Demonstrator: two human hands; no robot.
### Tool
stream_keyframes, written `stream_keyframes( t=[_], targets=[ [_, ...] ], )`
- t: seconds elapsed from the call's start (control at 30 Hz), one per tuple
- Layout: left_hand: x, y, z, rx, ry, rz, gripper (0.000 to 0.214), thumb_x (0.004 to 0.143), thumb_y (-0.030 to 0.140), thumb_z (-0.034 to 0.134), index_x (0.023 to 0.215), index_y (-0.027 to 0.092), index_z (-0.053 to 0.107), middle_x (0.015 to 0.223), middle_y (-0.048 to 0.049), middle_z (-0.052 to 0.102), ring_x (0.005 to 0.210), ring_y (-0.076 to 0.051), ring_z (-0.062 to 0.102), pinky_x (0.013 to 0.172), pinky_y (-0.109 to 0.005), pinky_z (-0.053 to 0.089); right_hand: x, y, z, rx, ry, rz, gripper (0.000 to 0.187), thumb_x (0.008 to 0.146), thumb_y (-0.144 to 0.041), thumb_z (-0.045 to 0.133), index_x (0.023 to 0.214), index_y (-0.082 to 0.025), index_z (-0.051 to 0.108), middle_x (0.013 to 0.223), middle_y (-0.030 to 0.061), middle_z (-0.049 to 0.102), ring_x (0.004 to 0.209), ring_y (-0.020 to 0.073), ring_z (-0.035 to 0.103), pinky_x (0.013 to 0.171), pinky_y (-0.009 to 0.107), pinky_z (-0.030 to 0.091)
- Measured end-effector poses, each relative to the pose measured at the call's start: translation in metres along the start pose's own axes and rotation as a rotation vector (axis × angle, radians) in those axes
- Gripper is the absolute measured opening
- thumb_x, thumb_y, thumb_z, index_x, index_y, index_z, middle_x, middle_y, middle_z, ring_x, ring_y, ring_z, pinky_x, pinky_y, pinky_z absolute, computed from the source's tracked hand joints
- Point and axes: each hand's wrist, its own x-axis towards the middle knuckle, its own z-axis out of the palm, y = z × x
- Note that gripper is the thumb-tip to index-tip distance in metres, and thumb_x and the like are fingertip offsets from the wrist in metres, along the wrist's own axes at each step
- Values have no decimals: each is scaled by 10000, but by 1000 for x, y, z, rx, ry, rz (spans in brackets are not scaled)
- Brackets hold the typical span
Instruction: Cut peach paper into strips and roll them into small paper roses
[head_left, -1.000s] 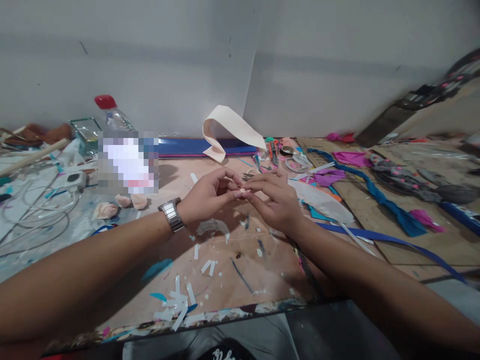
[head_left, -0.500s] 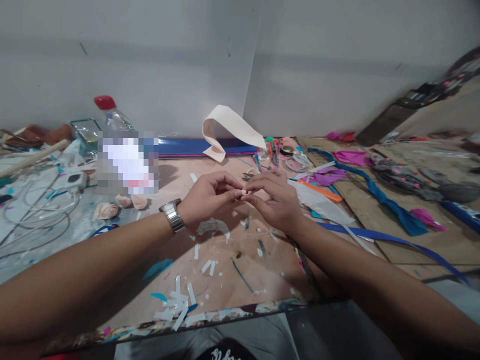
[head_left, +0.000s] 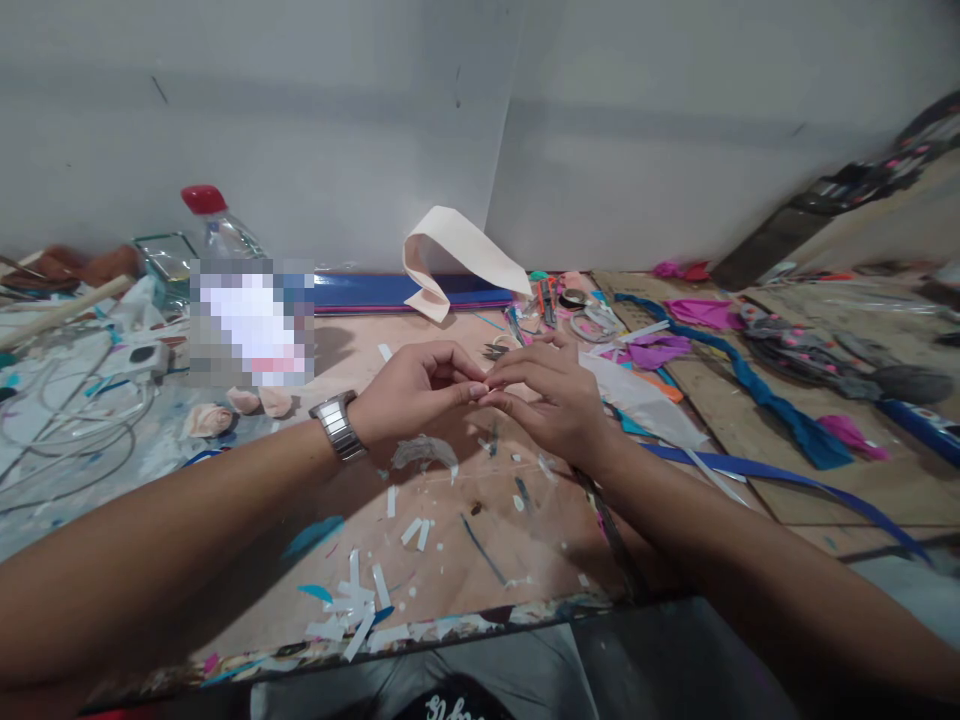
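Observation:
My left hand (head_left: 409, 395), with a metal watch (head_left: 335, 426) on its wrist, and my right hand (head_left: 551, 400) meet fingertip to fingertip over the middle of the worktable (head_left: 450, 560). Both pinch a tiny pale piece (head_left: 484, 388) between thumbs and forefingers; it is too small to name. A curled strip of peach ribbon (head_left: 457, 250) lies just behind the hands. Small peach fabric rosebuds (head_left: 225, 410) rest to the left, near the watch.
A red-capped water bottle (head_left: 225, 270) stands at the left, with white cables (head_left: 67, 420) beyond it. Scissors and small tools (head_left: 555, 305) lie behind my right hand. Blue ribbon (head_left: 750, 390), magenta scraps (head_left: 697, 315) and white paper snippets (head_left: 360, 600) litter the table.
My hands stay joined in the middle; the fingers have closed tighter round the pale piece, so less of it shows. The view has shifted slightly.

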Motion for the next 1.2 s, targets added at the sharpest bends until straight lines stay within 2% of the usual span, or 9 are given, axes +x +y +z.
stream_keyframes(
  t=[0.2, 0.33, 0.47, 0.87, 1.03, 1.2],
  targets=[
    [0, 0, -2, 75, 0, 27, 262, 869, 312, 776, 946, 147, 587, 907, -61, 732, 834, -151, 737, 724, -238, 552, 4, 2, -5, -5, -78, -23, 80, 914, -333, 734, 902, -258, 708, 923, 4, 790, 891, 209, 732, 971, 427, 380],
    [-1, 2, -1, 88, -9, 25, 283, 890, 342, 755, 976, 161, 555, 937, -69, 731, 855, -161, 739, 729, -245, 552, 3, 3, -4, -22, -53, -35, 56, 930, -299, 715, 913, -249, 695, 930, 14, 792, 888, 209, 734, 974, 438, 376],
    [-1, 3, 1, 56, -16, 26, 311, 863, 353, 787, 986, 148, 588, 970, -73, 720, 862, -150, 728, 758, -249, 557, 1, 4, -3, -17, -35, -39, 48, 930, -278, 718, 928, -246, 682, 926, 13, 794, 900, 210, 740, 967, 434, 380],
    [-2, 2, 1, 121, -34, 96, 212, 945, 317, 687, 1039, 149, 599, 979, -67, 686, 875, -127, 685, 788, -246, 547, 1, 5, -1, 8, -21, 9, 210, 899, -426, 759, 966, -244, 679, 899, 22, 782, 850, 215, 720, 931, 418, 400],
    [0, 1, -2, 138, -22, 112, 223, 951, 339, 676, 1030, 159, 571, 969, -71, 691, 889, -147, 704, 773, -256, 548, 2, 4, -3, -15, -29, 25, 128, 935, -365, 696, 985, -248, 684, 899, 22, 779, 837, 218, 716, 932, 425, 401],
    [1, 1, -5, 173, -42, 98, 228, 960, 336, 658, 1065, 160, 557, 1040, -99, 702, 969, -184, 724, 846, -303, 562, 2, 3, -2, -49, -31, 26, 75, 951, -316, 670, 969, -245, 684, 899, 27, 784, 861, 221, 718, 916, 424, 411]
  ],
)
